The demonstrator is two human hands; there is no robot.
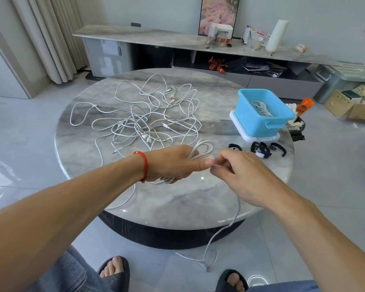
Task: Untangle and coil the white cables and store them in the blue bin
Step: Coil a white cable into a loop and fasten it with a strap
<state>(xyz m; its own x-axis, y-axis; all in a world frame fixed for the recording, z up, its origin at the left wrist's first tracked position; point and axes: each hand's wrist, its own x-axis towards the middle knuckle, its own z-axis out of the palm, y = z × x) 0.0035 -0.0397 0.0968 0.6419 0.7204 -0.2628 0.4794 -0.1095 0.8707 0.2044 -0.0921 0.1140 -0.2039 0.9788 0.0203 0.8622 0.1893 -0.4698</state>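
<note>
The left hand (173,163) grips a coil (195,153) of white cable, its fingers curled round the gathered loops, which stick out above and below the fist. A red band (144,165) circles that wrist. The right hand (238,171) pinches the same cable between thumb and fingertips just beside the left thumb. From there the loose tail (223,230) runs under the right wrist, drops over the near edge of the surface (177,199) and ends on the floor between two slippered feet.

Beyond the hands, toward the middle and far left of the round surface, lies a tangle (143,114) of white cables with several plugs showing. At the right edge stands the bin (261,121), blue, on a white tray (242,131); one coiled cable (261,108) already lies inside it. Just in front of the bin, near the right edge, lie a few black straps (261,149).
</note>
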